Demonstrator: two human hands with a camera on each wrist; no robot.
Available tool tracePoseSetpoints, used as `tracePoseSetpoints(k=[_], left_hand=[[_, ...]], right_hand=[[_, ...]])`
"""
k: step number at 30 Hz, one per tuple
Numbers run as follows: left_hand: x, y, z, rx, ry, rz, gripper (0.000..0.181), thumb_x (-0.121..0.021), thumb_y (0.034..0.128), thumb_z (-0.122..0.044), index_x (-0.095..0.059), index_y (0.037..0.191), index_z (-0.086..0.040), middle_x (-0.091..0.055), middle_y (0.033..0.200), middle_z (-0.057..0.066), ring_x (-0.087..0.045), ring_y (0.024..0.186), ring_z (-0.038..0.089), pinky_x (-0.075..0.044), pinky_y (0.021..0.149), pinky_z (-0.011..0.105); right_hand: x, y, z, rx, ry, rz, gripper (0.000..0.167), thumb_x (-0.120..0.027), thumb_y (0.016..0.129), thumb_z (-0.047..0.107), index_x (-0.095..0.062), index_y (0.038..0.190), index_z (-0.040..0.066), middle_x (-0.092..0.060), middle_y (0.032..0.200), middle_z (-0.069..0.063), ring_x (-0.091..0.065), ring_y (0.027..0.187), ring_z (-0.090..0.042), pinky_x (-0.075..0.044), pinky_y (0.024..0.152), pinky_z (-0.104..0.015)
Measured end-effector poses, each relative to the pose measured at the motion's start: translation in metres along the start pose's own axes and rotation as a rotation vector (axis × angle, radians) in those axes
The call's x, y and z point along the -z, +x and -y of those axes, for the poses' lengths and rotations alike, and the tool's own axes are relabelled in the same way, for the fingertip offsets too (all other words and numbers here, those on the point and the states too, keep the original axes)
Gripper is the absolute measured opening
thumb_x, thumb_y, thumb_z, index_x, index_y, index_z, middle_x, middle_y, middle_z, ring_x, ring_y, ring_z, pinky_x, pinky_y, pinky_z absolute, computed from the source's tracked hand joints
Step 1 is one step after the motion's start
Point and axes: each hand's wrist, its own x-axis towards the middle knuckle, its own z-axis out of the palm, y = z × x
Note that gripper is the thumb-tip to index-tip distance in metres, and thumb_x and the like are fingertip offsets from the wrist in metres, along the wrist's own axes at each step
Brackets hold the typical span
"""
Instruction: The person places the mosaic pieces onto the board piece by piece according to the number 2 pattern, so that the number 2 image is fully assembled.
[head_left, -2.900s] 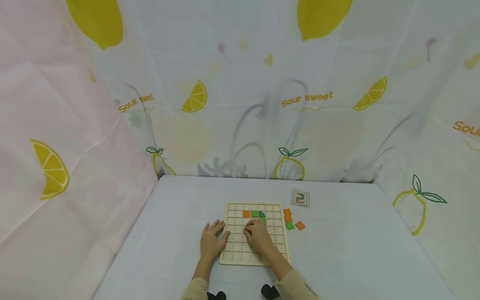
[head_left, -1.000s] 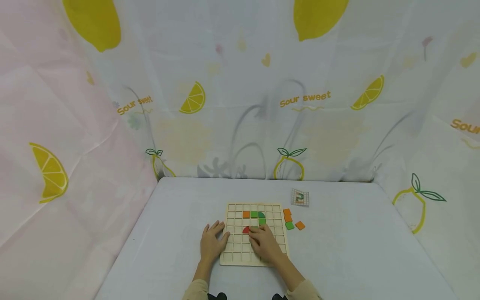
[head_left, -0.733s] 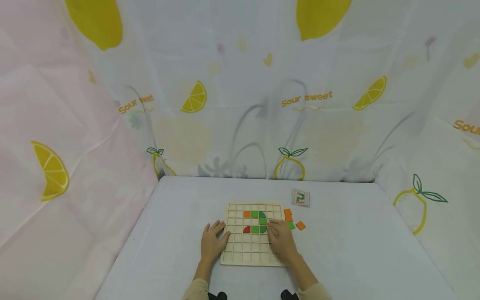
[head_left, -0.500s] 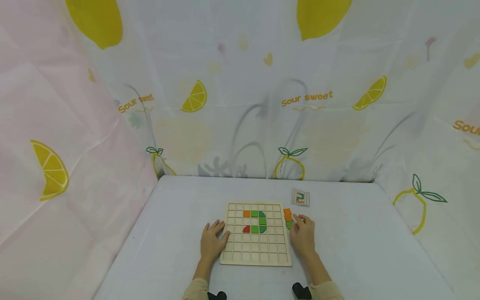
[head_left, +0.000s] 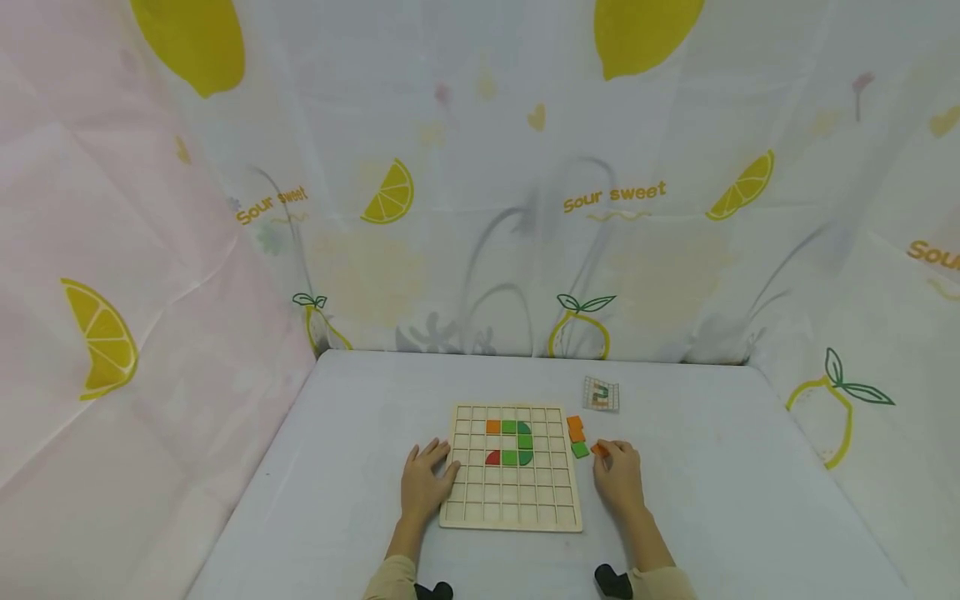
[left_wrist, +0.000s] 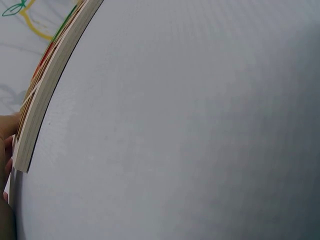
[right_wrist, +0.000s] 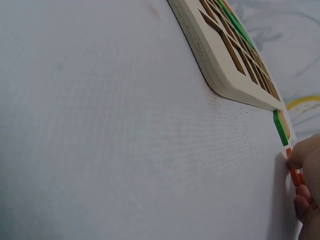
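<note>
A wooden grid board (head_left: 510, 516) lies on the table. In its cells sit an orange square tile (head_left: 492, 427), green square tiles (head_left: 508, 427), dark green quarter-round tiles (head_left: 525, 458) and a red quarter-round tile (head_left: 492, 457). My left hand (head_left: 424, 482) rests at the board's left edge, fingers extended, the thumb touching the rim. To the right of the board, my right hand (head_left: 619, 477) pinches a loose orange square tile (head_left: 598, 450) between thumb and fingers. The right wrist view shows the same orange tile (right_wrist: 294, 172) at my fingertips, low over the table.
Beside the board's right edge lie orange tiles (head_left: 575, 428) and a green tile (head_left: 580, 450). A small pattern card (head_left: 602, 395) lies farther back. White table (head_left: 360, 417) surrounds the board, with printed cloth (head_left: 480, 250) behind it.
My right hand has let go of the red quarter-round tile on the board, uncovering that row. It has moved right, past the green tile, and pinched the loose orange tile. The left hand stays put.
</note>
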Motion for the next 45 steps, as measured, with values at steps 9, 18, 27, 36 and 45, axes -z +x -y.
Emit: tracePoseSetpoints(k=[9, 18, 27, 36, 45], left_hand=[[-0.001, 0.0, 0.002, -0.008, -0.003, -0.008, 0.033, -0.077, 0.0729, -0.012, -0.07, 0.101, 0.003, -0.069, 0.106, 0.015, -0.062, 0.107, 0.034, -0.035, 0.105, 0.054], [-0.004, -0.001, 0.003, 0.003, -0.003, -0.021, 0.033, -0.077, 0.0722, -0.013, -0.07, 0.101, 0.002, -0.07, 0.106, 0.014, -0.062, 0.108, 0.033, -0.034, 0.106, 0.053], [-0.002, -0.001, 0.0, 0.007, -0.014, -0.01, 0.034, -0.077, 0.0729, -0.013, -0.07, 0.102, 0.003, -0.069, 0.106, 0.014, -0.061, 0.109, 0.033, -0.034, 0.107, 0.053], [0.0, 0.0, 0.002, -0.005, -0.007, -0.003, 0.033, -0.077, 0.0735, -0.013, -0.07, 0.102, 0.003, -0.069, 0.106, 0.014, -0.061, 0.109, 0.033, -0.034, 0.107, 0.053], [-0.001, 0.0, 0.002, -0.01, 0.002, 0.003, 0.033, -0.076, 0.0737, -0.014, -0.07, 0.102, 0.003, -0.069, 0.107, 0.015, -0.061, 0.109, 0.033, -0.034, 0.107, 0.052]], right_hand=[[-0.016, -0.002, 0.012, 0.167, 0.054, -0.169, 0.023, -0.06, 0.075, -0.01, -0.066, 0.097, -0.01, -0.059, 0.098, -0.026, -0.05, 0.09, -0.041, -0.044, 0.075, -0.05], [-0.056, -0.006, 0.058, 0.506, 0.013, -0.188, 0.019, -0.069, 0.073, -0.003, -0.07, 0.092, -0.005, -0.068, 0.092, -0.016, -0.057, 0.086, -0.033, -0.049, 0.074, -0.049], [-0.079, -0.012, 0.079, 0.595, -0.077, -0.001, 0.02, -0.072, 0.078, 0.012, -0.073, 0.095, 0.003, -0.071, 0.098, -0.007, -0.056, 0.093, -0.03, -0.049, 0.076, -0.047], [-0.084, -0.012, 0.085, 0.591, -0.012, -0.004, 0.022, -0.077, 0.074, 0.015, -0.075, 0.093, 0.005, -0.073, 0.096, -0.005, -0.057, 0.091, -0.026, -0.047, 0.073, -0.042], [-0.09, -0.012, 0.089, 0.606, 0.051, -0.029, 0.017, -0.078, 0.072, 0.012, -0.076, 0.088, 0.009, -0.074, 0.089, 0.0, -0.056, 0.083, -0.019, -0.046, 0.07, -0.038]])
